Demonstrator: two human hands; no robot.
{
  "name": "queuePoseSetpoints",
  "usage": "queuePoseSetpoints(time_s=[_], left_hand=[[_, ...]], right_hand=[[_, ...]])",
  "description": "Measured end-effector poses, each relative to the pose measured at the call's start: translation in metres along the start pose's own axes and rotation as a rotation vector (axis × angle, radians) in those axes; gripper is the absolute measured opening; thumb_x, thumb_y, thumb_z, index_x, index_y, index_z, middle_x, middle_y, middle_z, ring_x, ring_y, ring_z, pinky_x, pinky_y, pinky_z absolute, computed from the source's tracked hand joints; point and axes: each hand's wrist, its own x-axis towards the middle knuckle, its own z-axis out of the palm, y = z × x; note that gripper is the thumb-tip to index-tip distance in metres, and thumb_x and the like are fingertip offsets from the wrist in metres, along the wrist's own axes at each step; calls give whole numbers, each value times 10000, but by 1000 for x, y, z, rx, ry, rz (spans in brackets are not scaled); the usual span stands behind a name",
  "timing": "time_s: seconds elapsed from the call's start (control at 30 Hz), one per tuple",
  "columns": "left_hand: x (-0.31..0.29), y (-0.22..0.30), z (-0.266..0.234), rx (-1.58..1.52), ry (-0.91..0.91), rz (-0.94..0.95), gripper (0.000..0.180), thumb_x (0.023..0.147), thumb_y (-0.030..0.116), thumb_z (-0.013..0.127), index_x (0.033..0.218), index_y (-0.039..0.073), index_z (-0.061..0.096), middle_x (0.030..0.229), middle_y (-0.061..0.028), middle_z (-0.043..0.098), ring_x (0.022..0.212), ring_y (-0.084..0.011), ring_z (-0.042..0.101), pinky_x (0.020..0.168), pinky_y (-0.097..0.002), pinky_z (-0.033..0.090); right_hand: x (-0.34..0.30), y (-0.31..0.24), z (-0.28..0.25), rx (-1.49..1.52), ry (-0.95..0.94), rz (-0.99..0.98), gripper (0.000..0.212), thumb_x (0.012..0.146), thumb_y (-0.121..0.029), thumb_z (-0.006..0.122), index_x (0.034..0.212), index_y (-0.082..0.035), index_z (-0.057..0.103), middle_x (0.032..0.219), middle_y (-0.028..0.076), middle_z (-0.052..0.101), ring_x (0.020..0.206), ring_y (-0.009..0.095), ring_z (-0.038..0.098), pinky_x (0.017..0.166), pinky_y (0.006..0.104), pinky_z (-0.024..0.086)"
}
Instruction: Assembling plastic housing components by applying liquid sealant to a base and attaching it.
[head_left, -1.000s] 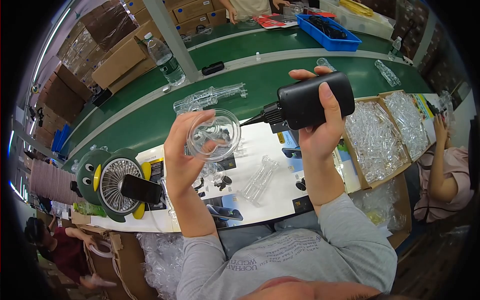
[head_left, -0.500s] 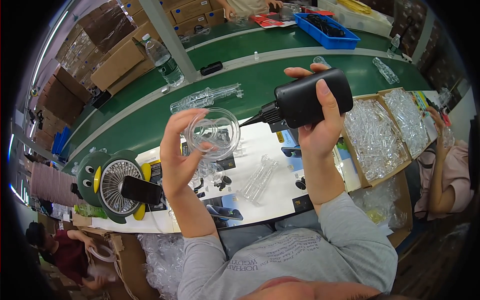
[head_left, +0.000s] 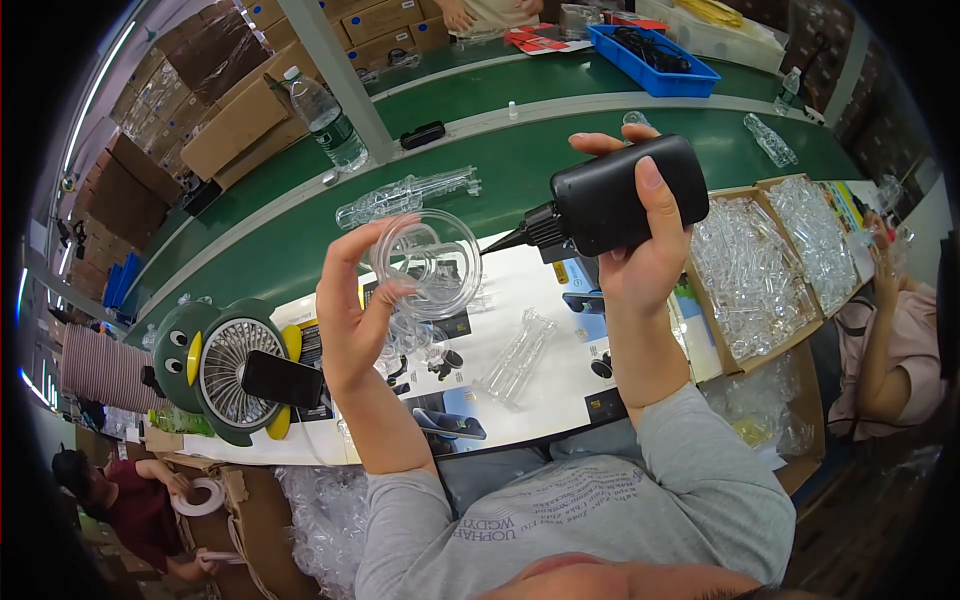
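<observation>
My left hand holds a clear round plastic part up by its rim, over the white work mat. My right hand grips a black squeeze bottle lying sideways, and its pointed nozzle touches the right edge of the clear part. More clear plastic pieces lie on the mat below, beside small black parts.
A cardboard box full of clear parts stands at my right. A green desk fan with a black phone against it sits at my left. Behind runs a green conveyor belt with a water bottle and a blue tray. Another person sits at the right.
Both hands have stayed raised; the bottle's nozzle has closed in on the clear part's edge, and my left fingers have shifted slightly on its rim.
</observation>
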Motion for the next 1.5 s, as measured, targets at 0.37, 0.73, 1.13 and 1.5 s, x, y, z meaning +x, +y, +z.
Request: queuePoseSetpoints(time_s=[0.37, 0.73, 1.13, 1.5], left_hand=[[2, 3, 2, -40, -71, -11, 377, 781, 68, 588, 1127, -37, 482, 1119, -173, 575, 1057, -270, 544, 946, -349, 367], [3, 4, 1, -57, -117, -36, 362, 807, 110, 566, 1123, -57, 511, 1064, -161, 603, 999, -242, 571, 896, -307, 394], [-2, 4, -4, -161, -217, -190, 532, 831, 363, 588, 1116, -78, 499, 1017, -162, 605, 974, -232, 575, 880, -335, 413], [-5, 5, -2, -331, -257, -290, 571, 783, 411, 635, 1033, -93, 534, 959, -174, 612, 908, -243, 601, 816, -327, 460]], right_hand=[[1, 1, -4, 60, -35, 5, 348, 836, -212, 580, 1109, -21, 481, 978, 213, 620, 743, 188, 640, 610, 275, 553], [1, 0, -2, 61, -21, 13, 356, 827, -215, 590, 1105, -20, 485, 977, 212, 623, 746, 192, 642, 609, 279, 555], [-1, -3, -2, 63, -38, 31, 357, 830, -215, 582, 1106, -12, 482, 977, 211, 624, 738, 180, 642, 601, 267, 553], [-3, -8, 2, -57, -46, 43, 400, 849, -279, 530, 1124, -2, 446, 990, 253, 602, 704, 183, 637, 575, 242, 540]])
